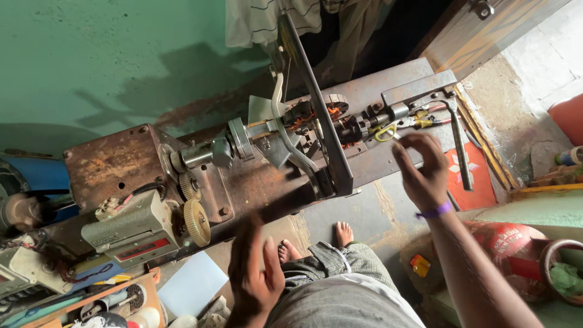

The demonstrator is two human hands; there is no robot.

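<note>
My right hand (425,170) is raised over the right end of the rusty winding machine (255,176), fingers curled with thumb and forefinger drawn close together near the yellow-handled scissors (384,131); I cannot tell whether anything thin is pinched between them, and the hand grips nothing that I can see. A purple band (435,211) sits on that wrist. My left hand (255,273) hangs low in front of the machine's near edge, blurred, palm open and fingers spread, holding nothing. The machine lies across the view on a steel bed: a boxy rusted housing (115,161) at the left with brass gears (195,220) on its face, a shaft (200,155) running right from it to a coil (319,112) with orange-brown winding, which sits mid-bed under a dark slanted bar (316,103) and beside a curved pale lever (285,130). The scissors lie just right of the coil, with pliers (425,121) next to them and a hammer (461,152) along the bed's far right end. A grey counter box (130,231) sits against the housing at lower left. Below the bed I see my bare feet (316,240) on the floor and my grey trousers (340,285). A red gas cylinder (516,255) lies to my right, and a green wall (109,61) stands behind the machine.
</note>
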